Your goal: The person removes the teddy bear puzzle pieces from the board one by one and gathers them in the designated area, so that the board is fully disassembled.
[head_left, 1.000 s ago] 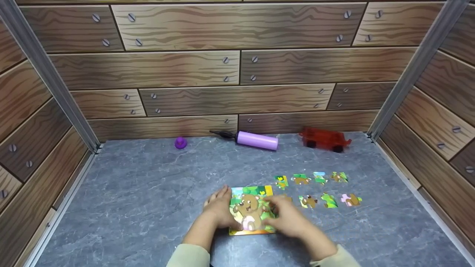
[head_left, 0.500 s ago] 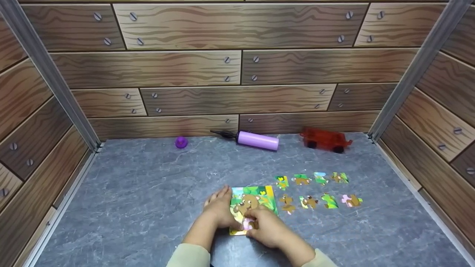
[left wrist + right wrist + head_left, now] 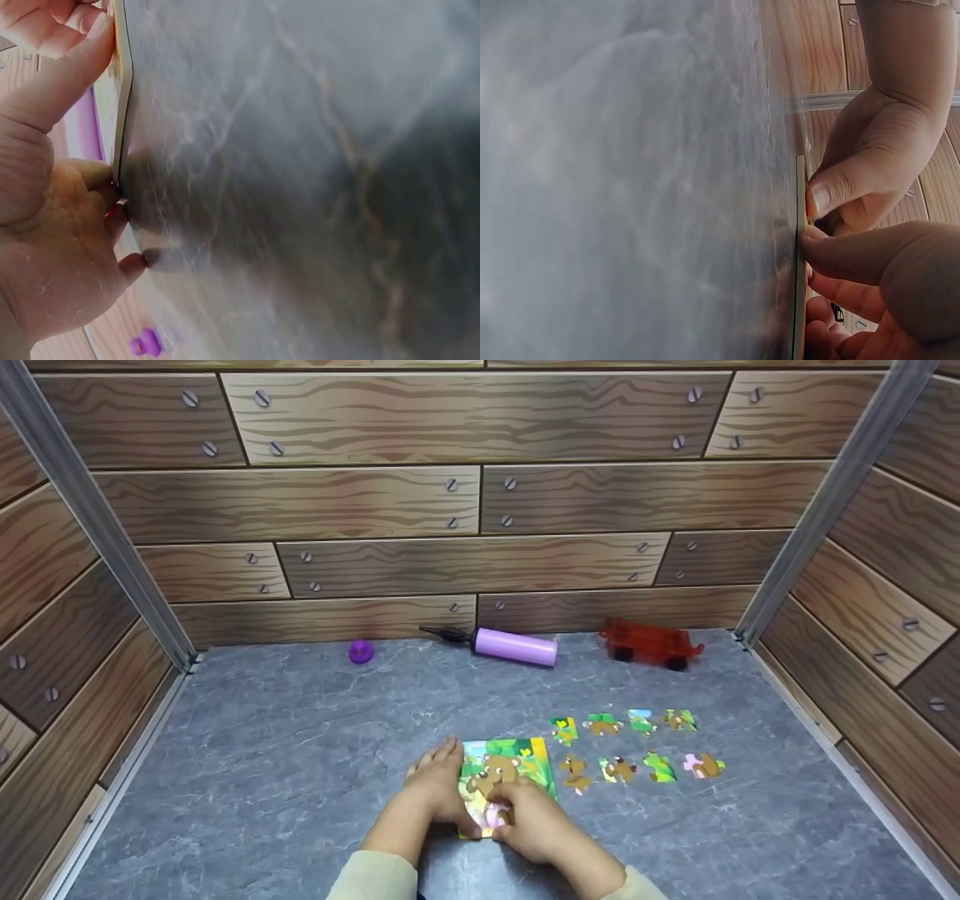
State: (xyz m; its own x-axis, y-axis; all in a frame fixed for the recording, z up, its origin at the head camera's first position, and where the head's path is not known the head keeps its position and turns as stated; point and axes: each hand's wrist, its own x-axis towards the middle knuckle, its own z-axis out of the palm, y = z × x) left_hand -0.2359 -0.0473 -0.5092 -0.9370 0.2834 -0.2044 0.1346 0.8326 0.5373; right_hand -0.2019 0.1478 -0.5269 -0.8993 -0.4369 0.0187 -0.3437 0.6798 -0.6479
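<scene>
A jigsaw puzzle board (image 3: 521,748) with a cartoon bear lies flat near the front middle of the table in the head view. My left hand (image 3: 435,787) holds it by its left side, fingers along the edge and thumb near the lower corner. On the board's lower half, my right hand (image 3: 534,821) bends its thumb and forefinger around a pink-and-brown puzzle piece (image 3: 495,815); its outline is partly hidden. The right wrist view has my right thumb (image 3: 847,255) against the board edge (image 3: 800,187), close to the left thumb (image 3: 840,184).
Several loose puzzle pieces (image 3: 660,766) lie in two rows right of the board. Along the back wall (image 3: 375,566) are a purple knob-like object (image 3: 361,652), a lilac hand pump (image 3: 516,647) and a red toy wagon (image 3: 651,643).
My right hand has moved left and a little down from the board's right edge to its lower middle. The left hand keeps its hold, and the loose pieces stay put.
</scene>
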